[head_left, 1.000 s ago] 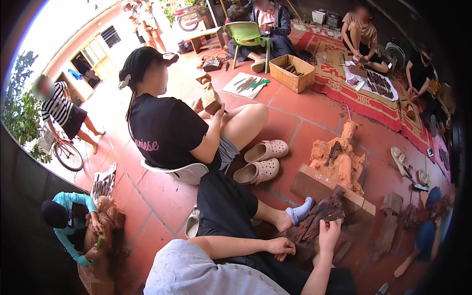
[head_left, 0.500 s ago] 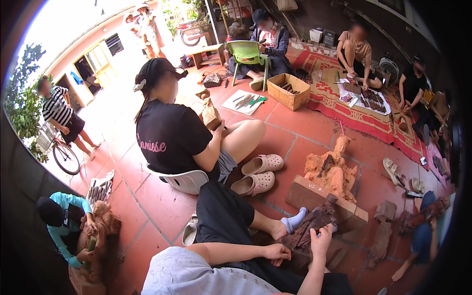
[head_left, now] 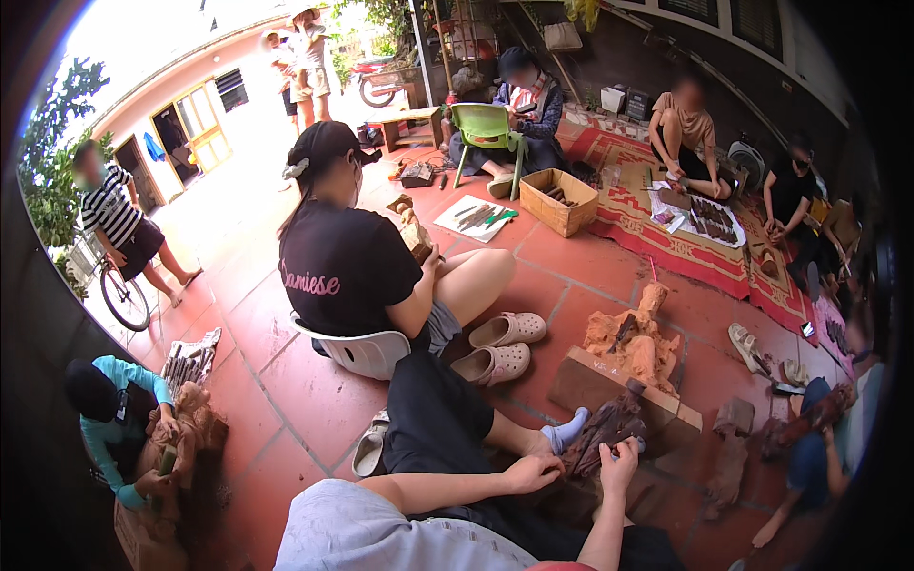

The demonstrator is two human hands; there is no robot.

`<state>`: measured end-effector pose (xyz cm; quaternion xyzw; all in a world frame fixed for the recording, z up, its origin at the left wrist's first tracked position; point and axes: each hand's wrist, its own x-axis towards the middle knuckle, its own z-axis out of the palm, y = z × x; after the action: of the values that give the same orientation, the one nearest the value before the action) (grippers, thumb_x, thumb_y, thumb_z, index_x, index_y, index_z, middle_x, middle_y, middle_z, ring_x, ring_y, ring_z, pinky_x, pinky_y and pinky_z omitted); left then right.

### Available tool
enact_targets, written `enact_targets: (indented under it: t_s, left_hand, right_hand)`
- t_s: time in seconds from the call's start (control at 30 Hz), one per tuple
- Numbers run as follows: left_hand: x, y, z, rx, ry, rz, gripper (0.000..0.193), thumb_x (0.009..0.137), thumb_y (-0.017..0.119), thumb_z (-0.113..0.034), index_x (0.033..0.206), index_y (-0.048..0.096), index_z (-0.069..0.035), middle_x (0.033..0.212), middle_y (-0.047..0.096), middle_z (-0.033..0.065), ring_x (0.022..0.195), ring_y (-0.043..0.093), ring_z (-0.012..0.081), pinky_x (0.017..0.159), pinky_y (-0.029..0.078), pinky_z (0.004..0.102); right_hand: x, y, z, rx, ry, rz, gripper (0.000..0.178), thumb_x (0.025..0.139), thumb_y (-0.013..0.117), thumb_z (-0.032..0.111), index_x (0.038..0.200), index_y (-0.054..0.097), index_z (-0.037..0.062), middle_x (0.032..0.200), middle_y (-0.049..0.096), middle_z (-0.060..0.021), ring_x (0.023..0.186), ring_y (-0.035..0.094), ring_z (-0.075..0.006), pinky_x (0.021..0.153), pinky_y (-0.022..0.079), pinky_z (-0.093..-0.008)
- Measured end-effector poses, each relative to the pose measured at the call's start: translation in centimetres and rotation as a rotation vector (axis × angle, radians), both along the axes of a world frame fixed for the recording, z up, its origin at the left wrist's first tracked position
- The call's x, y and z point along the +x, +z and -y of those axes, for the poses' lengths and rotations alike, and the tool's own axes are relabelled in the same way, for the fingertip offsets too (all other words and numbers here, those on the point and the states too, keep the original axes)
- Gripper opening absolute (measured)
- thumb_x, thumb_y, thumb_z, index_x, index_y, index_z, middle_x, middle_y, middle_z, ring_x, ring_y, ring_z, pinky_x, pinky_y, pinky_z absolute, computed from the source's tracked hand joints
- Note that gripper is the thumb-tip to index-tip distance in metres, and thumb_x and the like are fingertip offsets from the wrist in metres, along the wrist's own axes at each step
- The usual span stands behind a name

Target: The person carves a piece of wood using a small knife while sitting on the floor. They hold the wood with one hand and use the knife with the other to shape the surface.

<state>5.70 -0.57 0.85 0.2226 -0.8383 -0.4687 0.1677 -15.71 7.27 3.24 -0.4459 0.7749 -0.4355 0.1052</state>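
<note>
A dark brown carved wooden figure leans in front of my lap, its top toward a thick wooden block. My left hand is at the carving's lower left edge, fingers curled in and their tips against or very close to it. My right hand is over the lower right side of the carving, finger and thumb pinched together. Anything inside either hand is too small or hidden to make out. My sock-covered foot rests beside the carving. On the block lies a rough orange-brown wood carving with a dark tool on it.
A person in a black shirt sits close on my left, holding a carved figure. Pale clogs lie on the red tiles between us. Farther off are a wooden box and a red mat. Another person carves at lower left.
My left hand has moved up to the carving's edge; before, it hung a little apart from it. My right hand stays over the carving with its fingers drawn in more. The view has shifted slightly.
</note>
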Motion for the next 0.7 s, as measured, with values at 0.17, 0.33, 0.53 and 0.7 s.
enact_targets:
  t_s: [0.17,0.33,0.53,0.7]
  left_hand:
    - [0.8,-1.3,0.0,-0.139,0.042,0.174,0.053,0.085,0.066,-0.019,0.134,0.047,-0.011,0.13,0.045,0.0221,0.118,0.052,0.0409,0.099,0.045,0.0462]
    - [0.8,-0.8,-0.7,-0.116,-0.093,0.397,0.059,0.084,0.067,-0.021,0.138,0.044,-0.011,0.139,0.037,0.0217,0.122,0.05,0.0426,0.102,0.044,0.0461]
    - [0.4,-1.7,-0.7,-0.1,-0.075,0.411,0.057,0.084,0.066,-0.021,0.136,0.045,-0.008,0.136,0.039,0.0225,0.116,0.054,0.0427,0.099,0.046,0.0471]
    - [0.4,-2.1,-0.8,-0.112,-0.048,0.39,0.059,0.083,0.066,-0.023,0.136,0.045,-0.009,0.133,0.041,0.0232,0.117,0.052,0.0457,0.1,0.045,0.0495]
  right_hand:
    - [-0.6,-1.5,-0.7,-0.197,-0.083,0.291,0.018,0.083,0.073,0.008,0.092,0.064,-0.005,0.095,0.06,-0.0099,0.075,0.061,-0.02,0.068,0.05,-0.0304]
    - [0.0,-2.3,-1.3,-0.227,-0.092,0.33,0.021,0.085,0.074,0.009,0.098,0.065,-0.0055,0.099,0.061,-0.0075,0.076,0.062,-0.0155,0.067,0.051,-0.0292]
    - [0.6,-3.7,-0.7,-0.138,-0.053,-0.175,0.028,0.072,0.079,0.013,0.081,0.061,-0.0072,0.094,0.057,-0.0156,0.084,0.057,-0.0321,0.074,0.046,-0.0375]
    - [0.5,-1.1,0.6,-0.163,-0.095,0.133,0.025,0.075,0.076,0.007,0.072,0.054,-0.0048,0.083,0.052,-0.0134,0.074,0.056,-0.0288,0.067,0.046,-0.0367]
